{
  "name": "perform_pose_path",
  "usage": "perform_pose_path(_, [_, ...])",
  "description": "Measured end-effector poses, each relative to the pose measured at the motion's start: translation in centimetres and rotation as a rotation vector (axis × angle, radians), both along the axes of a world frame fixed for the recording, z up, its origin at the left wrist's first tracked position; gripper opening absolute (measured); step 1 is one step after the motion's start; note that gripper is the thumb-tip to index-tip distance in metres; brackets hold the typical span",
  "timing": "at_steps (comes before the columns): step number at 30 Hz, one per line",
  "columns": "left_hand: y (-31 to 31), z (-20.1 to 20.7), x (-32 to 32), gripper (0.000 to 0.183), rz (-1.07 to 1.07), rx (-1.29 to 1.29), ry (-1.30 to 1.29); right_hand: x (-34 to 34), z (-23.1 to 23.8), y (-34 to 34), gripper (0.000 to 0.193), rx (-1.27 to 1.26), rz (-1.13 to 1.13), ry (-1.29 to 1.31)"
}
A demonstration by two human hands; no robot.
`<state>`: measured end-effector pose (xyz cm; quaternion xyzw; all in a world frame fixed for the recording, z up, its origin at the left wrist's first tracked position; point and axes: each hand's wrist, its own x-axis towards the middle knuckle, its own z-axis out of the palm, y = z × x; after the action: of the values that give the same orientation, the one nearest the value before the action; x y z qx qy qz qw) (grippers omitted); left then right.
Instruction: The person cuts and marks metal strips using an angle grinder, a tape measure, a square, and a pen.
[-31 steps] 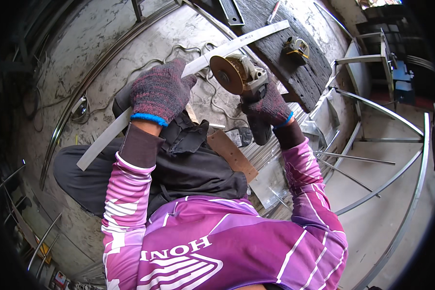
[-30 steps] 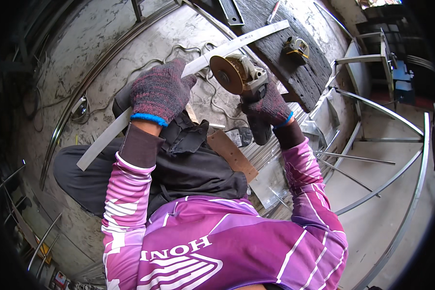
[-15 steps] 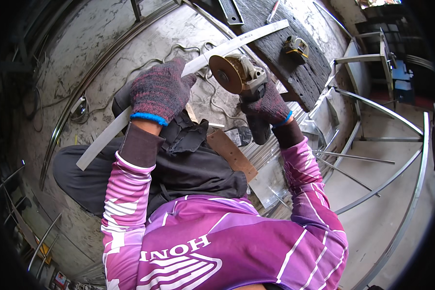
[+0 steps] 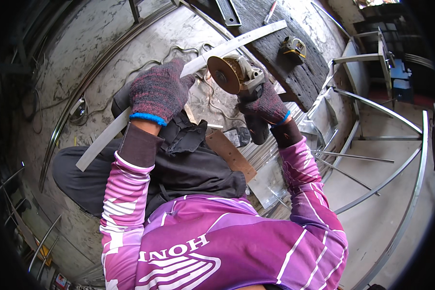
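My left hand (image 4: 159,94), in a dark knitted glove with a blue cuff, is closed around a long, pale flat metal bar (image 4: 244,42). The bar runs diagonally from above my thigh to over the dark wooden board. Gloved likewise, my right hand (image 4: 266,107) grips an angle grinder (image 4: 249,79). Its round brown cutting disc (image 4: 223,75) is right beside the bar's near edge, past my left fingers; whether it touches is unclear. Small orange sparks show near my right cuff. The grinder's dark handle end hangs below my right hand.
On the dark wooden board (image 4: 295,79) lie a tape measure (image 4: 293,50) and a metal square (image 4: 228,12). A curved cable (image 4: 212,99) crosses the floor. A perforated brown plate (image 4: 231,157) lies by my leg. Curved metal frames (image 4: 415,181) stand at right.
Small orange sparks now show near my right cuff. The grinder and bar have shifted very slightly left in the picture; both hands keep their grip.
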<state>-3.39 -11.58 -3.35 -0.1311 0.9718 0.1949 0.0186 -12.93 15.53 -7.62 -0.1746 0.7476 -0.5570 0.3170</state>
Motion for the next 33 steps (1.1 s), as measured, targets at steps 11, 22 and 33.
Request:
perform_pose_path(11, [0.1,1.3,-0.4,0.046,0.003,0.031,-0.17,0.2,0.6,-0.4,0.103,0.013,-0.016,0.017])
perform_pose_path(22, [0.2,1.5,-0.4,0.044,-0.001,0.02,-0.18,0.2,1.1,-0.6,0.101,-0.021,-0.058,-0.037])
perform_pose_path(33, [0.3,1.0,-0.4,0.044,-0.007,0.008,-0.14,-0.6,0.2,-0.5,0.102,0.025,-0.005,0.021])
